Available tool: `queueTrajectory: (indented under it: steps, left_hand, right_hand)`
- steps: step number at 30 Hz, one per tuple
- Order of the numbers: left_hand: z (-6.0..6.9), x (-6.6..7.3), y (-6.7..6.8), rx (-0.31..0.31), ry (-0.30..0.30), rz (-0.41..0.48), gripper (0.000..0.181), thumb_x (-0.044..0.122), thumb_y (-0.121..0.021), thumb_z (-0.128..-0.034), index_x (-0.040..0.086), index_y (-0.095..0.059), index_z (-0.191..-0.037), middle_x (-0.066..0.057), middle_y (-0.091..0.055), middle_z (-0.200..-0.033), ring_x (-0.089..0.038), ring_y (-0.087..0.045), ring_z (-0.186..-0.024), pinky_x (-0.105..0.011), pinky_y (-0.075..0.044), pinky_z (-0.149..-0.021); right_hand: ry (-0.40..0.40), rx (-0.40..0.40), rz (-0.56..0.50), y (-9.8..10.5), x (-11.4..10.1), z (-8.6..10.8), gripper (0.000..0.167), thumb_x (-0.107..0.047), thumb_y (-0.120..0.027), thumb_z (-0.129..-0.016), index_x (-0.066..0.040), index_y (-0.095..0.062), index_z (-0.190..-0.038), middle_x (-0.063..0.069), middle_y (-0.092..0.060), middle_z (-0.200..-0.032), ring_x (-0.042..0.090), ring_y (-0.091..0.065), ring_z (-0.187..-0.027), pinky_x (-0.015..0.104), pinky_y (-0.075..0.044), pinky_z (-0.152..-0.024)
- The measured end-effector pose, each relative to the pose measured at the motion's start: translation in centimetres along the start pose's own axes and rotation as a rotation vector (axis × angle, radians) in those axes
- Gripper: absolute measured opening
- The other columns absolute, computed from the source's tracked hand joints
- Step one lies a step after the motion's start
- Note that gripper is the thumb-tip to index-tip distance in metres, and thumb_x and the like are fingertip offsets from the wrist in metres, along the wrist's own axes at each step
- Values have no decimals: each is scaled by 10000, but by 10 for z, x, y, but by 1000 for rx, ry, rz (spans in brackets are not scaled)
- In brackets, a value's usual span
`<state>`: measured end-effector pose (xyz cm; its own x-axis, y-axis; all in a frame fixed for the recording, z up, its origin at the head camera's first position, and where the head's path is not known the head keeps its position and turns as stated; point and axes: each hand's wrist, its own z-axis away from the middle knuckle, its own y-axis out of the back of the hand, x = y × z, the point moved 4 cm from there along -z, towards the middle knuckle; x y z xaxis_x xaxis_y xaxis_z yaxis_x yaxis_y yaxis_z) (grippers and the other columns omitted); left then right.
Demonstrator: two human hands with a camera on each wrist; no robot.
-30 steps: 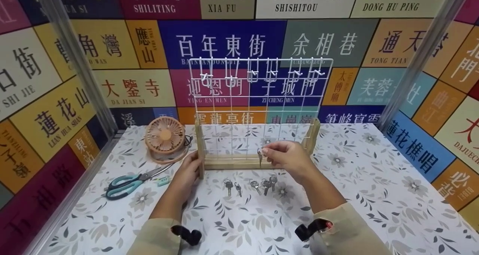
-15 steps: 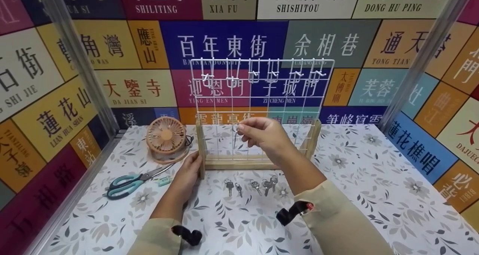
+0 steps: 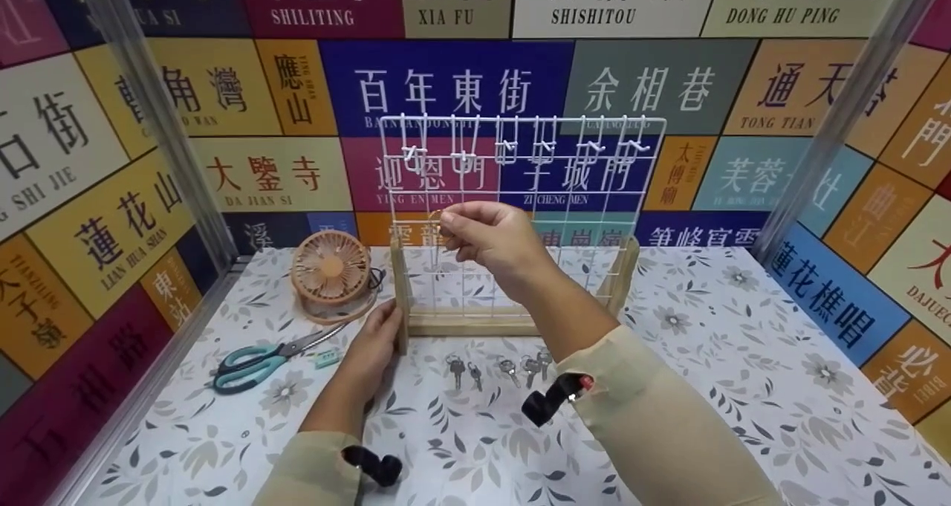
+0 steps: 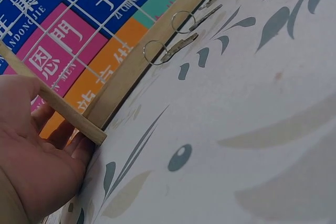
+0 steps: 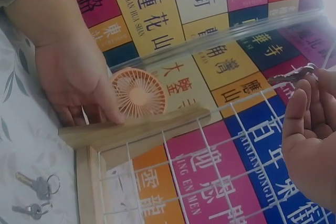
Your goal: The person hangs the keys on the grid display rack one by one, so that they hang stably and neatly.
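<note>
In the head view my right hand [image 3: 494, 246] pinches a key [image 3: 436, 252] by its ring between thumb and fingertips, in front of the left part of a white wire grid rack [image 3: 520, 119]. The key [image 5: 287, 77] also shows at the fingertips in the right wrist view. Several white hooks [image 3: 464, 158] hang along the grid's top, above my right hand. My left hand [image 3: 377, 336] grips the rack's left wooden post [image 3: 401, 298], thumb on one side and fingers on the other, as the left wrist view shows. More keys [image 3: 456, 371] with rings lie before the rack.
Left of the rack stands an orange fan [image 3: 330, 265] with a dark cord. Teal-handled scissors [image 3: 249, 366] and a small green item [image 3: 327, 359] lie near my left forearm. The leaf-patterned tabletop [image 3: 698, 387] ends at walls covered with coloured name signs.
My right hand has risen and moved left with the key, from low by the rack's wooden base to the grid's left part. The left hand stays on the post.
</note>
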<state>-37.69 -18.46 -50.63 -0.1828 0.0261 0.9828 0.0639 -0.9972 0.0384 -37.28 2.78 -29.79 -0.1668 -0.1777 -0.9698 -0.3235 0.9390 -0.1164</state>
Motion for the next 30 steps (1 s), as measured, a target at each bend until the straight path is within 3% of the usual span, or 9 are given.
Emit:
queueTrajectory:
  steps: [7,15,24,30]
  left_hand:
    - [0,-1,0,-8,11,0,612,536,-494,-1118,271,-373,-1656,-25,-416,-1709,-261,-324,-1632,-497,-245,-1358]
    - [-2,-2,1,7,18,-14,588,550,-506,-1109,300,-410,-1633,-1,-442,-1691,-246,-335,-1626,-492,-244,-1359]
    - [-2,-1,1,-8,-15,-27,612,537,-501,-1116,263,-383,-1650,-35,-436,-1696,-277,-336,-1626,-492,-249,-1358]
    - [-1,-1,1,5,-14,-25,604,546,-508,-1111,268,-406,-1636,-25,-450,-1688,-267,-344,-1622,-486,-253,-1357]
  right_hand:
    - [1,22,-94,-20,-19,-9,109,-142,-759,-1011,-44,-773,-1055,48,-739,-897,164,-671,-766,248,-606,-701]
    - [-5,58,-210,-40,-34,-16,159,-158,-774,-1003,-39,-763,-1108,51,-736,-912,180,-676,-775,251,-586,-702]
    - [25,110,-211,-45,-41,-19,95,-156,-772,-1005,-72,-777,-1049,56,-749,-892,169,-670,-729,244,-581,-679]
    - [21,114,-200,-45,-39,-21,167,-147,-762,-1010,-23,-759,-1122,54,-748,-914,157,-667,-732,246,-584,-686]
